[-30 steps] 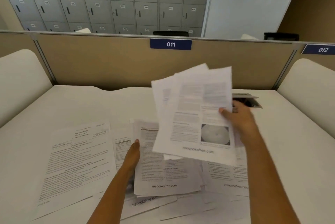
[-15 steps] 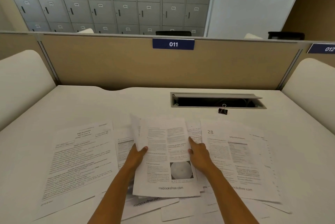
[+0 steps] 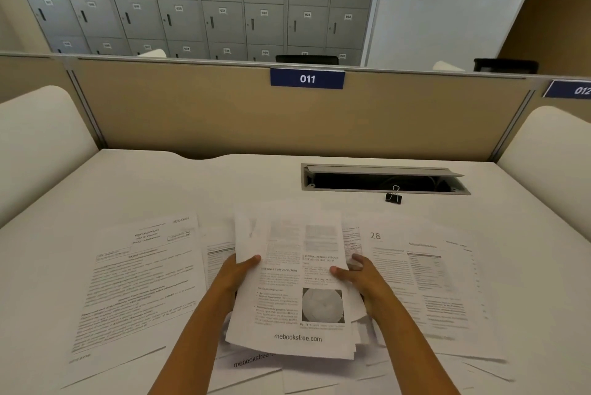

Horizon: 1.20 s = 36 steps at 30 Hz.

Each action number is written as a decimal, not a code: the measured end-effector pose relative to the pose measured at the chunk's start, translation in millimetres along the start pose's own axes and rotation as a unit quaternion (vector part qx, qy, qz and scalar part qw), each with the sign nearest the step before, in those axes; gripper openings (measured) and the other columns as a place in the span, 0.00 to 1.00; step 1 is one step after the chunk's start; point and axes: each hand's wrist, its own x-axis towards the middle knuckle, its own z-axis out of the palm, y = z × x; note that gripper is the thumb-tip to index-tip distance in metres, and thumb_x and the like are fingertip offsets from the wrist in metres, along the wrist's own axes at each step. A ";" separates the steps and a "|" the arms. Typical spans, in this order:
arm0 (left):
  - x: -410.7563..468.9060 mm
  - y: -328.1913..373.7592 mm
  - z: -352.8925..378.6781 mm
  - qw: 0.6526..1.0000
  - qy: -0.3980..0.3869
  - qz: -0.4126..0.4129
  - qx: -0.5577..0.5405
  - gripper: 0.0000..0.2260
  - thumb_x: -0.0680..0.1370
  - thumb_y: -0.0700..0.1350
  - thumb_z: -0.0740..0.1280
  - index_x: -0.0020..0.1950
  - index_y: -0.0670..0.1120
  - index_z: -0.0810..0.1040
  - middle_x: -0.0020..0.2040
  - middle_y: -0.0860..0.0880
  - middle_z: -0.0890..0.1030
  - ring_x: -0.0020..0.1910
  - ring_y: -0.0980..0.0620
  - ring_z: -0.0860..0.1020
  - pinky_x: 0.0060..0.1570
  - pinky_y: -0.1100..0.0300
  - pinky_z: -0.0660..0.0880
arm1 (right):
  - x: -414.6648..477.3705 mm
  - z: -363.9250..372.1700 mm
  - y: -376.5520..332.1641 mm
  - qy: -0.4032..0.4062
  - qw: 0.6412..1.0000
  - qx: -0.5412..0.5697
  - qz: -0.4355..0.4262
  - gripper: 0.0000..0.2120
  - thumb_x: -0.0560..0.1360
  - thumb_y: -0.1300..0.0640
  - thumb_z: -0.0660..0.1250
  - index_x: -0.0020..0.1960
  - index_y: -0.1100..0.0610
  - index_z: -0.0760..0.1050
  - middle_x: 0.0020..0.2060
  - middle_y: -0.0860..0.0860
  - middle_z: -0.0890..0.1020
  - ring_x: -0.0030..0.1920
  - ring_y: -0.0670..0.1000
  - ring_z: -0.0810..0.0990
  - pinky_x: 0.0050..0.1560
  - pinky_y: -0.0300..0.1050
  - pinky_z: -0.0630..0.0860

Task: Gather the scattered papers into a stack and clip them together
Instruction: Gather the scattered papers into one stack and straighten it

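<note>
From the head view, the left hand (image 3: pixel 238 270) grips the left edge of the paper stack (image 3: pixel 297 298), thumb lying on the top sheet. The right hand (image 3: pixel 361 273) grips the right edge the same way, thumb on the print. The stack is held just above the desk (image 3: pixel 192 183), its edges uneven and its corners fanned.

The sheets look thin, light and limp. They will likely sag if taken by one corner and slide over each other, so a hold on both long edges suits them, with a tap on the desk to square them.

Left of the stack lies a loose printed sheet (image 3: pixel 140 282), flat and matte. Right of the stack lies a page numbered 28 (image 3: pixel 425 282), and more sheets poke out beneath it.

Beyond the stack and to its right stands a small black binder clip (image 3: pixel 394 197) with wire handles. It is hard and springy, and sits just beside the open cable slot (image 3: pixel 383 182). The desk is smooth and pale.
</note>
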 end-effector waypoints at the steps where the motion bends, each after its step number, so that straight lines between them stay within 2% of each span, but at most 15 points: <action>1: 2.1 -3.0 1.0 0.999 0.027 0.004 0.023 0.19 0.76 0.42 0.67 0.66 0.41 0.70 0.58 0.38 0.79 0.51 0.39 0.80 0.51 0.43 0.78 | 0.8 0.8 0.0 0.039 0.999 -0.015 -0.006 0.42 0.65 0.63 0.76 0.73 0.61 0.58 0.66 0.59 0.73 0.60 0.58 0.76 0.60 0.53 0.74; 3: 0.2 -6.6 5.9 0.994 0.074 0.026 0.070 0.24 0.76 0.41 0.67 0.71 0.42 0.64 0.64 0.39 0.75 0.57 0.39 0.77 0.58 0.43 0.74 | 1.9 1.8 0.4 0.079 0.996 -0.046 -0.020 0.39 0.68 0.64 0.74 0.73 0.62 0.57 0.67 0.59 0.72 0.64 0.59 0.74 0.65 0.54 0.71; 4: -3.0 -6.8 9.7 0.991 0.085 0.040 0.094 0.27 0.76 0.41 0.66 0.73 0.42 0.61 0.66 0.40 0.73 0.60 0.39 0.75 0.61 0.45 0.73 | 2.1 2.1 0.2 0.072 0.996 -0.057 -0.022 0.36 0.69 0.64 0.73 0.72 0.63 0.60 0.66 0.59 0.73 0.63 0.59 0.75 0.65 0.54 0.71; 7: -9.2 -6.2 19.1 0.977 0.075 0.070 0.187 0.27 0.78 0.42 0.63 0.75 0.44 0.56 0.70 0.42 0.69 0.67 0.41 0.70 0.64 0.48 0.68 | -4.3 7.0 0.5 -0.011 0.989 -0.148 -0.019 0.22 0.72 0.63 0.70 0.65 0.62 0.72 0.62 0.57 0.78 0.59 0.56 0.78 0.62 0.48 0.74; 10: -12.6 -3.3 20.4 0.964 0.048 0.076 0.251 0.27 0.79 0.43 0.62 0.76 0.44 0.55 0.72 0.43 0.67 0.69 0.42 0.68 0.67 0.49 0.66 | -10.2 11.3 1.8 -0.015 0.970 -0.236 -0.064 0.22 0.73 0.64 0.68 0.66 0.58 0.70 0.62 0.53 0.77 0.55 0.49 0.75 0.55 0.39 0.72; 13: -19.4 2.7 19.0 0.964 0.048 0.112 0.235 0.27 0.78 0.40 0.63 0.75 0.47 0.57 0.70 0.43 0.70 0.66 0.42 0.71 0.65 0.48 0.69 | -17.2 15.2 -4.1 0.022 0.967 -0.217 -0.131 0.25 0.73 0.66 0.67 0.67 0.55 0.66 0.60 0.53 0.77 0.51 0.48 0.74 0.48 0.36 0.74; 15: -27.5 12.2 21.3 0.957 0.066 0.184 0.214 0.26 0.78 0.41 0.63 0.75 0.48 0.58 0.69 0.43 0.71 0.63 0.43 0.73 0.59 0.51 0.72 | -21.7 17.3 -13.1 0.066 0.962 -0.186 -0.188 0.25 0.73 0.65 0.67 0.67 0.53 0.66 0.57 0.53 0.78 0.49 0.48 0.76 0.41 0.33 0.74; 18: -39.0 33.1 27.5 0.940 0.080 0.305 0.132 0.24 0.78 0.42 0.64 0.72 0.49 0.61 0.65 0.47 0.73 0.57 0.48 0.76 0.55 0.52 0.75 | -30.1 21.1 -31.7 0.095 0.954 -0.085 -0.272 0.22 0.74 0.61 0.67 0.65 0.48 0.66 0.52 0.48 0.79 0.48 0.46 0.79 0.42 0.33 0.77; 20: -45.4 47.2 31.0 0.930 0.075 0.344 0.101 0.24 0.75 0.47 0.67 0.69 0.51 0.64 0.61 0.51 0.74 0.54 0.52 0.77 0.52 0.53 0.76 | -37.2 22.8 -44.9 0.082 0.947 -0.036 -0.308 0.19 0.74 0.58 0.69 0.61 0.46 0.68 0.51 0.43 0.79 0.49 0.43 0.80 0.42 0.33 0.79; 22: -50.1 56.2 31.7 0.934 0.062 0.348 0.062 0.23 0.70 0.52 0.68 0.64 0.55 0.67 0.56 0.54 0.77 0.50 0.52 0.79 0.48 0.57 0.77 | -42.9 21.6 -53.7 0.056 0.945 0.003 -0.322 0.16 0.72 0.57 0.70 0.55 0.44 0.72 0.49 0.42 0.81 0.49 0.44 0.81 0.41 0.34 0.80; 26: -49.0 57.7 24.4 0.947 0.001 0.319 0.026 0.21 0.65 0.51 0.71 0.57 0.56 0.73 0.52 0.54 0.80 0.50 0.51 0.80 0.46 0.54 0.80 | -43.8 11.2 -53.6 -0.019 0.964 0.019 -0.265 0.17 0.67 0.58 0.75 0.53 0.46 0.78 0.49 0.48 0.85 0.52 0.52 0.83 0.50 0.50 0.81; 30: -46.2 56.5 16.7 0.962 -0.059 0.259 0.063 0.29 0.55 0.62 0.77 0.53 0.56 0.77 0.51 0.53 0.83 0.48 0.52 0.82 0.46 0.53 0.81 | -40.3 5.1 -47.6 -0.071 0.971 -0.033 -0.226 0.18 0.65 0.56 0.76 0.52 0.42 0.80 0.49 0.46 0.85 0.53 0.50 0.82 0.54 0.53 0.79; 33: -43.0 58.6 15.7 0.965 -0.079 0.239 0.077 0.20 0.62 0.54 0.74 0.53 0.55 0.78 0.53 0.49 0.82 0.52 0.46 0.80 0.52 0.43 0.78 | -39.9 5.0 -47.2 -0.106 0.968 -0.068 -0.217 0.20 0.65 0.58 0.76 0.51 0.38 0.79 0.49 0.45 0.85 0.54 0.49 0.81 0.54 0.52 0.80; 36: -41.6 58.3 16.6 0.965 -0.101 0.231 0.069 0.20 0.63 0.54 0.73 0.54 0.55 0.78 0.53 0.48 0.82 0.53 0.45 0.80 0.54 0.42 0.77 | -37.1 5.8 -41.5 -0.117 0.968 -0.098 -0.201 0.23 0.63 0.56 0.76 0.54 0.40 0.77 0.50 0.47 0.84 0.54 0.49 0.80 0.54 0.51 0.80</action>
